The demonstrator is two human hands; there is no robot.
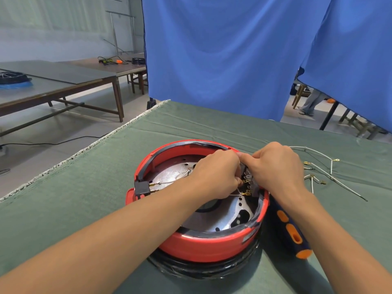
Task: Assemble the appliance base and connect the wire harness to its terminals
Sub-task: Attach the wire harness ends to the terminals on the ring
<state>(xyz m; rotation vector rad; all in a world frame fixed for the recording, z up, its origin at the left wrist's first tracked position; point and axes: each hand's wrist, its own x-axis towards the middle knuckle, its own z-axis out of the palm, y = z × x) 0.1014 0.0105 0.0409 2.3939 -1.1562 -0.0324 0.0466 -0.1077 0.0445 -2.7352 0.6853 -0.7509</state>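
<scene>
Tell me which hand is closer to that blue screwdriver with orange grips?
Right. The right hand works over the red round appliance base, its forearm passing above the blue screwdriver; the left hand is farther left.

Round red appliance base (203, 242) lies open-side up, silver plate inside; white wire harness (331, 168) just right.

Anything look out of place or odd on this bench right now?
Nothing looks damaged or spilled. Loose white wires with brass terminals lie unconnected on the green cloth, and a blue-and-orange screwdriver lies beside the red round base.
</scene>
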